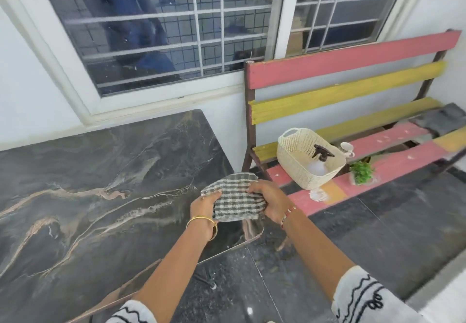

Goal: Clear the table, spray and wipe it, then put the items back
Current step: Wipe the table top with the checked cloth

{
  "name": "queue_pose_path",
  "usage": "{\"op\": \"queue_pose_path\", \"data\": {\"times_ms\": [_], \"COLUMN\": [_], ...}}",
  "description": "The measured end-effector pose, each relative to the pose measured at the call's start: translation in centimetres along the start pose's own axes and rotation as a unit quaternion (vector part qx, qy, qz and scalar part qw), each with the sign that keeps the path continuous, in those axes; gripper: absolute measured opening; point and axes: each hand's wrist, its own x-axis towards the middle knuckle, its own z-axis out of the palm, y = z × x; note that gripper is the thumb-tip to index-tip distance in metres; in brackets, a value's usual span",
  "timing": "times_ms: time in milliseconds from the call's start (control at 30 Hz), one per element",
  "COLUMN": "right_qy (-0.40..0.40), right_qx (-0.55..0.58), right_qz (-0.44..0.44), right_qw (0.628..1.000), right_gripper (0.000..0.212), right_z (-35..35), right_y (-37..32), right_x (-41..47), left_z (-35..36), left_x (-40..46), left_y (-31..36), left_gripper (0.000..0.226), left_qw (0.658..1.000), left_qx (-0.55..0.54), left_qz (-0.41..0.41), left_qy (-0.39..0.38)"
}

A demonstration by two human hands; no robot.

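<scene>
A grey and white checked cloth (233, 198) is held between both hands above the right corner of the dark marble table (100, 184). My left hand (205, 206) grips its left edge and my right hand (271, 200) grips its right edge. On the bench to the right stands a cream woven basket (297, 169) with a spray bottle (320, 156) lying inside, its black trigger head up. A small green plant (361, 171) and a white cup (348, 149) sit beside the basket.
The pink and yellow slatted bench (353, 70) stands against the wall right of the table. A grey folded cloth (443, 119) lies at its far end. A barred window (164, 27) is behind the table. The floor (378, 234) is dark stone.
</scene>
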Motion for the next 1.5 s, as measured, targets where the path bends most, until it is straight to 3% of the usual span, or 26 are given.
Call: {"op": "queue_pose_path", "data": {"times_ms": [233, 367, 500, 633, 800, 1033, 1300, 1400, 1500], "right_qy": [0.057, 0.080, 0.112, 0.128, 0.135, 0.143, 0.119, 0.113, 0.117], "right_qx": [-0.007, 0.006, -0.004, 0.004, -0.014, -0.040, -0.085, -0.119, -0.173], "right_qz": [0.000, -0.012, -0.019, -0.013, -0.011, 0.027, 0.067, 0.082, 0.089], "right_qw": [0.998, 0.997, 0.993, 0.992, 0.991, 0.989, 0.987, 0.983, 0.974], "right_gripper": [0.020, 0.031, 0.037, 0.026, 0.063, 0.048, 0.022, 0.017, 0.046], "right_z": [-9.5, -13.8, -16.7, -19.2, -22.4, -26.3, -29.9, -31.5, -32.8], "right_y": [-3.4, -4.9, -6.4, -8.2, -11.3, -15.6, -19.8, -20.9, -21.3], "right_x": [1.9, 3.0, 5.1, 8.0, 14.3, 21.1, 27.1, 30.7, 34.2], "left_z": [10.2, 15.2, 19.3, 23.1, 28.3, 34.4, 39.2, 41.1, 42.8], "left_x": [1.6, 2.0, 3.5, 5.9, 11.3, 18.2, 23.6, 26.3, 28.8], "left_y": [-1.7, -1.9, -1.7, -1.4, -0.5, 0.6, 0.7, 0.1, -0.6], "left_gripper": [0.010, 0.025, 0.013, 0.021, 0.012, 0.019, 0.006, 0.036, 0.037], "left_qw": [0.998, 0.997, 0.997, 0.996, 0.996, 0.994, 0.989, 0.982, 0.975], "left_qx": [0.056, 0.063, 0.053, 0.047, 0.048, 0.063, 0.112, 0.166, 0.202], "left_qz": [-0.014, -0.029, -0.046, -0.061, -0.065, -0.091, -0.091, -0.085, -0.081], "left_qy": [-0.010, -0.021, -0.033, -0.044, -0.027, -0.013, 0.033, 0.025, 0.040]}}
